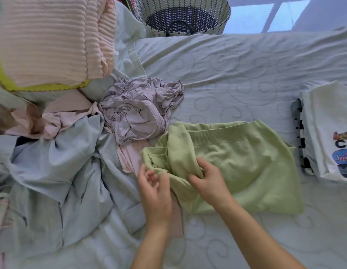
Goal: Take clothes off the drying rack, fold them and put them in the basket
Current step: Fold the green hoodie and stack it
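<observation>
A light green sweater (pixel 246 167) lies on the bed (pixel 236 74), its ribbed hem toward the far side and a sleeve bunched over its left part. My right hand (pixel 207 179) grips the bunched green sleeve. My left hand (pixel 153 189) is at the sweater's left edge, fingers loosely curled and touching the fabric; whether it holds it is unclear. The woven basket (pixel 225 18) stands beyond the bed's far edge, and it looks empty.
A crumpled mauve garment (pixel 137 111) and a pale blue zip jacket (pixel 58 171) lie at the left with pink pieces (pixel 58 121). A folded white printed T-shirt (pixel 329 129) lies at the right. A peach ribbed blanket (pixel 52 37) is piled at the top left.
</observation>
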A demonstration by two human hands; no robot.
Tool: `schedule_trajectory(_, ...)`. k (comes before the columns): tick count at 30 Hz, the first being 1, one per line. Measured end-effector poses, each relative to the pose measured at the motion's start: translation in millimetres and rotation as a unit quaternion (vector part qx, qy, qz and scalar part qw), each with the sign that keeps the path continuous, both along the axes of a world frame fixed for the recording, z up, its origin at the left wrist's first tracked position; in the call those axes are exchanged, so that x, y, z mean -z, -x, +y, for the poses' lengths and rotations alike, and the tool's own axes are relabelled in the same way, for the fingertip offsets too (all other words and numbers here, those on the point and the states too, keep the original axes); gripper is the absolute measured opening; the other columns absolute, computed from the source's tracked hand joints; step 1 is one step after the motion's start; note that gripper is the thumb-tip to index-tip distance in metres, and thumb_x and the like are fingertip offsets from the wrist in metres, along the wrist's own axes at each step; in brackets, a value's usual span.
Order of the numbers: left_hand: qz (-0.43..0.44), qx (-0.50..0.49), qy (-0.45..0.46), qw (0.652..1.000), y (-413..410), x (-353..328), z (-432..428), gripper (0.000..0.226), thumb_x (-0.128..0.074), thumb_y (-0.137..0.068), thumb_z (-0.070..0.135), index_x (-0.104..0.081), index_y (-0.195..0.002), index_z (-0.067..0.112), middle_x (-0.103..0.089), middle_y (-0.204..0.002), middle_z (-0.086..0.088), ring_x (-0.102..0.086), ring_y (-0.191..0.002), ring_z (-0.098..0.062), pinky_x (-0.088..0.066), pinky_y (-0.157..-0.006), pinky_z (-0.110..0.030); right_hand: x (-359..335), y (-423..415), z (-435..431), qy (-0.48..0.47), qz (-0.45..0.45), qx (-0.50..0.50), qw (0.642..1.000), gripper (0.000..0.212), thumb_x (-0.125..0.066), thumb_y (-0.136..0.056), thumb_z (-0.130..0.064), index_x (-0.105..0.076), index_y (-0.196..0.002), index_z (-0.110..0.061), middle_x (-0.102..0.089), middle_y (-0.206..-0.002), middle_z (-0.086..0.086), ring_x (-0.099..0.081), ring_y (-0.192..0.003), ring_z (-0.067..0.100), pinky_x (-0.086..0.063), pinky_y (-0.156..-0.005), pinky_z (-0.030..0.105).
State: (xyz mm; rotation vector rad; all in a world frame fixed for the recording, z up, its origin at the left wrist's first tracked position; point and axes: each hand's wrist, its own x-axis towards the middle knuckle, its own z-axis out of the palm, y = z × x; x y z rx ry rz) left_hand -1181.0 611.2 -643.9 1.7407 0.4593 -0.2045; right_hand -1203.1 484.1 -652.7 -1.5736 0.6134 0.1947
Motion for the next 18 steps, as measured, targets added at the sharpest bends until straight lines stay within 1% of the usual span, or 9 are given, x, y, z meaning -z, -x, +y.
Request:
schedule_trajectory(1, 0.069, -0.036, -0.01, 0.997, -16.9, 11.9, 1.0, 0.084, -0.069, -0.075, 0.05, -0.036, -0.14, 0.007, -0.055, -0.12, -0.006, -0.058, -0.107, -0.018, -0.05, -0.089, -0.025, -1.6, 0.8, 1.7, 0.015, -0.005, -0.018, 1.0, 0.049, -0.052, -0.068, -0.011, -0.067, -0.107, -0.037, -0.073, -0.09, -0.009, -0.068, -0.086, 0.012, -0.056, -0.081, 0.035)
schedule_trajectory(3, 0.179, -0.1, -0.016, 0.979, -43.0, 38.0, 3.3, 0.111, -0.074, -0.047, 0.077, -0.049, -0.128, 0.005, -0.063, -0.117, -0.012, -0.065, -0.101, -0.027, -0.055, -0.088, -0.042, -1.5, 2.4, 6.1, 0.043, -0.016, -0.031, 0.998, 0.058, -0.052, -0.07, -0.009, -0.062, -0.118, -0.04, -0.072, -0.098, -0.015, -0.066, -0.093, 0.006, -0.053, -0.088, 0.031)
schedule_trajectory(4, 0.213, -0.125, -0.013, 0.969, -50.0, 51.2, 5.5, 0.107, -0.076, -0.041, 0.076, -0.055, -0.118, 0.004, -0.067, -0.108, -0.014, -0.067, -0.092, -0.028, -0.056, -0.083, -0.044, -1.8, 2.6, 7.4, 0.052, -0.018, -0.026, 0.998, 0.062, -0.052, -0.072, -0.005, -0.06, -0.123, -0.04, -0.07, -0.102, -0.018, -0.064, -0.097, 0.002, -0.051, -0.09, 0.026)
schedule_trajectory(7, 0.247, -0.144, 0.053, 0.957, -64.8, 58.5, 8.1, 0.046, -0.082, -0.068, 0.029, -0.062, -0.097, 0.0, -0.065, -0.09, -0.018, -0.062, -0.076, -0.027, -0.053, -0.073, -0.041, -6.0, 0.8, 8.7, 0.07, -0.009, -0.019, 0.997, 0.071, -0.05, -0.077, 0.005, -0.052, -0.135, -0.036, -0.061, -0.112, -0.026, -0.056, -0.106, -0.006, -0.041, -0.094, 0.01)
schedule_trajectory(10, 0.251, -0.118, 0.101, 0.955, -72.5, 56.7, 20.3, 0.017, -0.073, -0.076, 0.007, -0.061, -0.086, 0.003, -0.062, -0.088, -0.018, -0.058, -0.075, -0.027, -0.05, -0.083, -0.046, -9.0, -3.7, 11.0, 0.078, 0.0, -0.014, 0.997, 0.072, -0.046, -0.079, 0.007, -0.045, -0.141, -0.03, -0.05, -0.128, -0.021, -0.045, -0.12, -0.006, -0.029, -0.098, 0.002)
schedule_trajectory(12, 0.192, -0.081, 0.105, 0.972, -68.3, 51.1, 25.6, 0.01, -0.062, -0.087, 0.0, -0.064, -0.096, 0.002, -0.064, -0.088, -0.017, -0.059, -0.078, -0.028, -0.048, -0.088, -0.047, -11.4, -11.4, 19.5, 0.105, -0.018, -0.038, 0.994, 0.069, -0.043, -0.081, 0.004, -0.042, -0.144, -0.024, -0.038, -0.148, -0.005, -0.033, -0.136, 0.007, -0.02, -0.109, 0.009)
schedule_trajectory(14, 0.137, -0.058, 0.092, 0.985, -61.3, 47.7, 29.1, 0.023, -0.058, -0.089, -0.002, -0.064, -0.111, -0.001, -0.067, -0.098, -0.019, -0.061, -0.09, -0.03, -0.047, -0.092, -0.047, -13.1, -21.3, 34.7, 0.148, -0.013, -0.109, 0.983, 0.067, -0.038, -0.079, -0.017, -0.037, -0.146, -0.027, -0.015, -0.159, 0.007, -0.019, -0.144, 0.02, -0.013, -0.116, 0.023)
schedule_trajectory(16, 0.115, -0.048, 0.078, 0.989, -54.7, 45.4, 28.8, 0.023, -0.059, -0.09, 0.0, -0.066, -0.112, 0.0, -0.069, -0.105, -0.02, -0.063, -0.099, -0.034, -0.047, -0.096, -0.046, -10.5, -29.8, 50.3, 0.155, 0.014, -0.176, 0.972, 0.065, -0.032, -0.083, -0.035, -0.032, -0.148, -0.034, 0.002, -0.162, 0.005, -0.006, -0.146, 0.021, -0.008, -0.119, 0.035)
schedule_trajectory(18, 0.119, -0.067, 0.1, 0.986, -50.4, 39.4, 25.7, 0.019, -0.057, -0.094, 0.005, -0.067, -0.109, 0.002, -0.069, -0.106, -0.019, -0.064, -0.103, -0.037, -0.047, -0.098, -0.048, -6.7, -35.0, 62.0, 0.113, 0.031, -0.197, 0.973, 0.053, -0.03, -0.098, -0.042, -0.025, -0.15, -0.033, 0.01, -0.161, 0.001, 0.007, -0.148, 0.018, 0.0, -0.119, 0.039)
